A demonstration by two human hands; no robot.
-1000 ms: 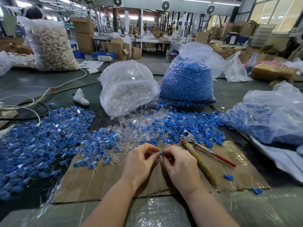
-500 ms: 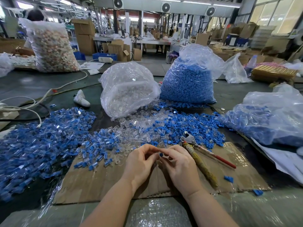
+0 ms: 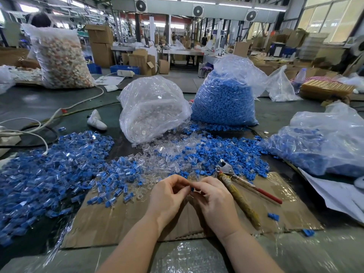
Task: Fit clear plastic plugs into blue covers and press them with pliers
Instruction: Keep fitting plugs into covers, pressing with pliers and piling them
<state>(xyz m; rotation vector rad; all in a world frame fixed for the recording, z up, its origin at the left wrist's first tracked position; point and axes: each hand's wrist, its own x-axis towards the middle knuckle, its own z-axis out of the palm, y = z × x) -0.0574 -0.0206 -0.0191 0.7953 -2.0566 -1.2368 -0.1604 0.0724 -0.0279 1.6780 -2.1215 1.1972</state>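
Blue cover point(image 3: 192, 188) pinched between fingertips of left hand point(image 3: 167, 196) and right hand point(image 3: 213, 198), above cardboard point(image 3: 122, 219) on table. Clear plug mostly hidden. Likely tiny, light, stiff, slippery; grip by sides. Pliers point(image 3: 236, 191) lie just right, untouched.

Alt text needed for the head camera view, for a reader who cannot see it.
Two bare hands, left hand and right hand, meet over a brown cardboard sheet, pinching a small blue plastic cover between fingertips. Metal pliers with wrapped handles lie unheld to the right, loose blue and clear parts beyond.
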